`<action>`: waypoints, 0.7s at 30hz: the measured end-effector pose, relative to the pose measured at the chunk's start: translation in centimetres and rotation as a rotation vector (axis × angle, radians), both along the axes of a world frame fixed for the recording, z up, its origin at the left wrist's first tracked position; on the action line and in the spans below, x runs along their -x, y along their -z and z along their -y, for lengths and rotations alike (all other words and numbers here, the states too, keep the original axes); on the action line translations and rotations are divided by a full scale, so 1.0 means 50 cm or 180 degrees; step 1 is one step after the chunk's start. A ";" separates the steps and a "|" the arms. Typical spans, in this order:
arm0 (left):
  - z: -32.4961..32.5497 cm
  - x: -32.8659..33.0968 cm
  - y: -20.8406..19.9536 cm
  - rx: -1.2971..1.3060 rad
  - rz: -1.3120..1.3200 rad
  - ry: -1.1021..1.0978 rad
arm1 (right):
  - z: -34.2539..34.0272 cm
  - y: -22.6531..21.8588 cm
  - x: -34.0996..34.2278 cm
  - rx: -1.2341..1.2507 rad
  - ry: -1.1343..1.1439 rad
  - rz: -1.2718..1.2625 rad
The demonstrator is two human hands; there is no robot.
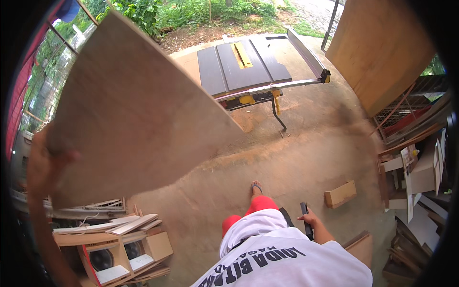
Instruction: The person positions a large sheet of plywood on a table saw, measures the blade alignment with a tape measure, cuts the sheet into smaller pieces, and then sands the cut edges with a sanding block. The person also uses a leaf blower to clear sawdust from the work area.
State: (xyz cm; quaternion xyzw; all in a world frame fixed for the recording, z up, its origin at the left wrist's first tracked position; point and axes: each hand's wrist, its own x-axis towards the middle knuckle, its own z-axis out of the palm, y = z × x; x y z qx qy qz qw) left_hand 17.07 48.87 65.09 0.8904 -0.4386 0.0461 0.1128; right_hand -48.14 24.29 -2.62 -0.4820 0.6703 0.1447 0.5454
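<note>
A large brown wooden board [138, 110] fills the left side, raised and tilted above the floor. My left hand [47, 160], slightly blurred, grips this board near its left edge, fingers bent over the face turned to me. Down by my right hip, my right hand [313, 218] is closed around a long black object [304, 209]; its exact kind is unclear. Beyond the board's right edge stands a table saw [222, 64] with dark top plates, a yellow insert and a metal side rail. The board covers part of the ground to the saw's left.
A tall wood panel [382, 48] rises at upper right. Below it, offcuts [423, 167] are piled along the right side. A small wooden piece [340, 193] lies on the concrete floor [306, 158]. Lower left are speaker boxes [122, 258] beneath loose wood strips [136, 224].
</note>
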 end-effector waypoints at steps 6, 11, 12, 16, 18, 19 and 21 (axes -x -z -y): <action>0.253 -0.151 -0.199 0.0425 0.0246 0.0596 | 0.006 0.050 -0.084 -0.0364 0.0690 0.0394; 0.539 -0.252 -0.081 0.0559 0.0790 0.1531 | 0.026 0.063 -0.035 -0.0079 0.1241 0.0169; 0.539 -0.265 -0.095 0.0447 0.1014 0.1526 | 0.028 0.084 -0.076 -0.0051 0.1150 0.0208; 0.698 -0.371 0.039 0.0209 0.1543 0.0853 | 0.032 0.042 -0.068 0.0502 0.1581 0.0168; 0.707 -0.413 0.080 -0.0080 0.1800 0.0521 | 0.019 0.035 -0.089 0.0726 0.1717 0.0368; 0.740 -0.399 0.123 -0.0113 0.1792 0.0397 | 0.008 0.014 -0.087 0.0826 0.1816 0.0307; 0.772 -0.355 0.185 -0.0163 0.1750 0.0477 | -0.030 -0.044 -0.095 0.0971 0.1954 0.0188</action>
